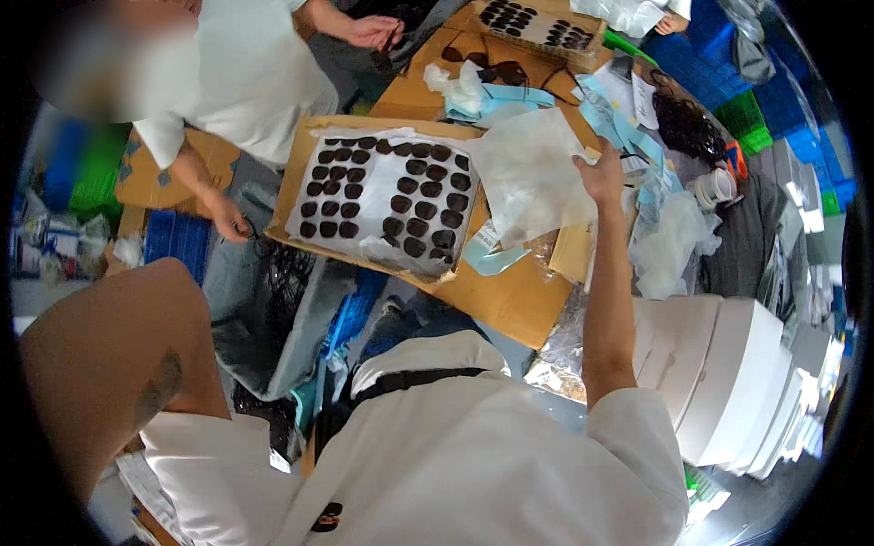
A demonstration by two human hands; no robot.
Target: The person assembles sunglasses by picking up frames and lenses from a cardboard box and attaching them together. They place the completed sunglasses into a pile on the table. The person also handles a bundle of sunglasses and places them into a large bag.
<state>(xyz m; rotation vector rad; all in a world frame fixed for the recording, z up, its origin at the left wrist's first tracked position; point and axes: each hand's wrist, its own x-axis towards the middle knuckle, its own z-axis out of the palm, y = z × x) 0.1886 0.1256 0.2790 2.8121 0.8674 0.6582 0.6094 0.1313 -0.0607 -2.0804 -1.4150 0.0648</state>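
Note:
My right hand reaches forward over the cardboard-covered table and grips the edge of a thin, translucent white sheet between thumb and fingers. The sheet lies beside the right rim of a shallow cardboard box. Inside that box, dark sunglass lenses sit in rows on white paper, in two groups with a bare strip between them. My left arm is bent close at the lower left, and its hand is outside the picture.
A co-worker's hand hangs near the box's left side, another hand farther back. Behind stands a second lens box, with sunglasses before it. Light-blue wrapping, a tape roll and stacked white boxes lie right.

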